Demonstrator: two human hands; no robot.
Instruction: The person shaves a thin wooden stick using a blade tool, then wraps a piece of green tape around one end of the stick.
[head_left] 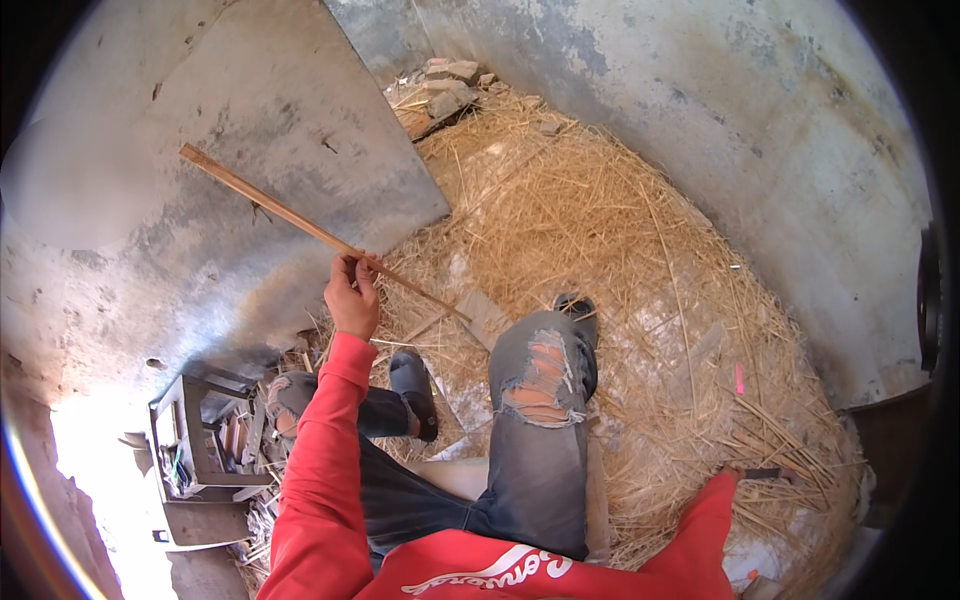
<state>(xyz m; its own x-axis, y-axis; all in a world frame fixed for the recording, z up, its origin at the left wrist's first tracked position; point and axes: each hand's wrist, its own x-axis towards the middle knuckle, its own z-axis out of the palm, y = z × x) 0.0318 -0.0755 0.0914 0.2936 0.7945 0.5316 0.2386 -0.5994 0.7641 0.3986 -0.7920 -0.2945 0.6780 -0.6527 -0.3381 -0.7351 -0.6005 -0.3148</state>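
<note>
My left hand (354,291) is raised in front of me, its fingers closed round a long, thin bamboo strip (270,206). The strip slants from the upper left down to the right, its thin end above the straw. Low on the right, my right hand (736,473) shows only in small part beyond the red sleeve. From it a dark, flat, knife-like tool (764,473) points right, over straw and loose sticks; its exact kind is unclear. The fingers there look closed on it.
Straw (560,225) covers the floor, with bricks and rubble (445,90) at the far end. A curved grey wall (720,110) rises on the right, a grey panel (330,130) on the left. A box-like frame with scraps (205,480) stands lower left. A pink strip (739,378) lies right.
</note>
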